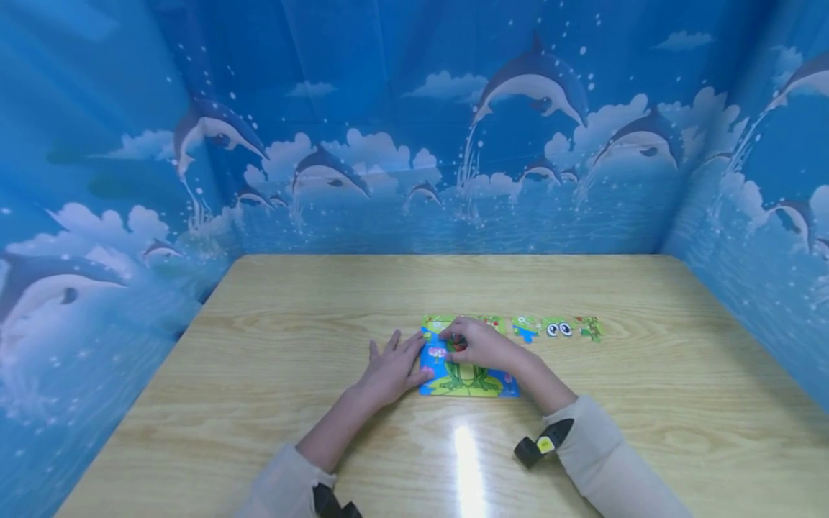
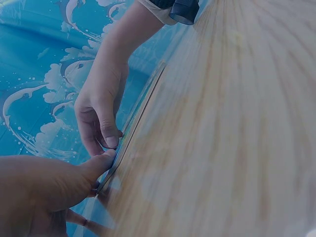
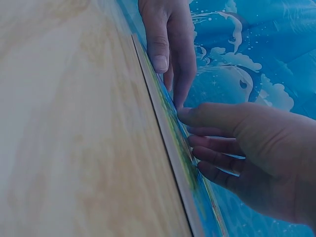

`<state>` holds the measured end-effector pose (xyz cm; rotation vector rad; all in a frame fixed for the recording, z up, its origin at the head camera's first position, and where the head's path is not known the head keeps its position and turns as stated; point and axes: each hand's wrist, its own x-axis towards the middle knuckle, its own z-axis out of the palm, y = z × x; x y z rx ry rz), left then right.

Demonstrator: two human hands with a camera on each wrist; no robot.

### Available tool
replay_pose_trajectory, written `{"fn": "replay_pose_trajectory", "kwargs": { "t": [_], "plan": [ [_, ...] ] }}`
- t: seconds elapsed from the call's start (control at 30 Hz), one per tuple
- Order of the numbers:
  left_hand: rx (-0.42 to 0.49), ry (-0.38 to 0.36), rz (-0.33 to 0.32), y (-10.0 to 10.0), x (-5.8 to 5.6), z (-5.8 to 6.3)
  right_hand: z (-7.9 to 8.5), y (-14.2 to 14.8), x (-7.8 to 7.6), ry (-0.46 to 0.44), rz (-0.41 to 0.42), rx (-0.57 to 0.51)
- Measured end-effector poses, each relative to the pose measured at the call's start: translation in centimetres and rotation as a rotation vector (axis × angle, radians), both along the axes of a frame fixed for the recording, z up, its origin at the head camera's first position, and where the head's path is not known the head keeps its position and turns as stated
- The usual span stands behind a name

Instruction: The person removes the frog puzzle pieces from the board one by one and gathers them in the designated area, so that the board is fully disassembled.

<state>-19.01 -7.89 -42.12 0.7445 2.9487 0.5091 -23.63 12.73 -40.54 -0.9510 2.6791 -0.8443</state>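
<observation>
A flat frog jigsaw puzzle in blue, green and yellow lies on the wooden table. My left hand rests at its left edge with the fingers spread and the thumb on the lower left part. Over the upper middle of the puzzle is my right hand, thumb and fingers bent down to its surface. A patch of red shows between them; whether they pinch a piece there is hidden. In the right wrist view the fingers of the right hand touch the puzzle's face.
To the right of the puzzle lie a blue-and-green piece, a piece with two cartoon eyes and a green piece with a branch-like picture. Blue dolphin-print curtains surround the table at the back and sides.
</observation>
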Motion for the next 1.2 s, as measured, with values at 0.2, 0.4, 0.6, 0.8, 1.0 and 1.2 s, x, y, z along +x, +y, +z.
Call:
{"fn": "replay_pose_trajectory", "kwargs": {
  "t": [0.2, 0.4, 0.6, 0.8, 1.0, 1.2],
  "plan": [
    [-0.02, -0.005, 0.002, 0.07, -0.06, -0.01, -0.09, 0.06, 0.02, 0.017, 0.03, 0.021],
    [-0.033, 0.008, 0.003, 0.09, -0.02, -0.04, -0.2, 0.08, 0.04, 0.034, 0.048, 0.014],
    [-0.055, 0.027, 0.017, 0.09, 0.04, -0.08, -0.32, 0.07, 0.12, 0.034, 0.048, 0.002],
    [-0.034, -0.008, 0.038, 0.15, 0.07, -0.02, -0.35, 0.05, 0.14, 0.02, 0.035, 0.002],
    [-0.026, -0.021, 0.045, 0.17, -0.02, -0.06, -0.34, 0.04, 0.07, 0.011, 0.029, -0.002],
    [-0.025, -0.031, 0.052, 0.24, 0.03, 0.01, -0.24, 0.06, 0.2, 0.015, 0.031, -0.007]
  ]
}}
